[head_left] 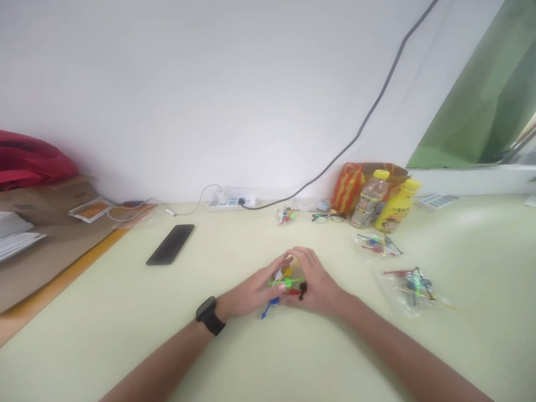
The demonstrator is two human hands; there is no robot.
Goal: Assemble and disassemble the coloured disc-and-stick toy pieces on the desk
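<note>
My left hand [255,291], with a black watch [210,315] on its wrist, and my right hand [318,285] meet at the fingertips, cupped around a small pile of coloured plastic arrow pointers. The left thumb lies against a green pointer [288,283]. White and yellow [287,272] pieces show behind it. Close to the right palm are a black pointer [302,290] and a red piece [293,292]. A blue pointer [270,307] sticks out below the left hand towards me. The fingers partly hide the pile.
Clear bags of similar pieces [416,285] lie to the right and at the back. A phone [170,244] rests at left. Further back are glasses [328,217], two bottles [397,206], a snack bag [347,187] and a power strip [226,204]. Cardboard [54,245] covers the left side.
</note>
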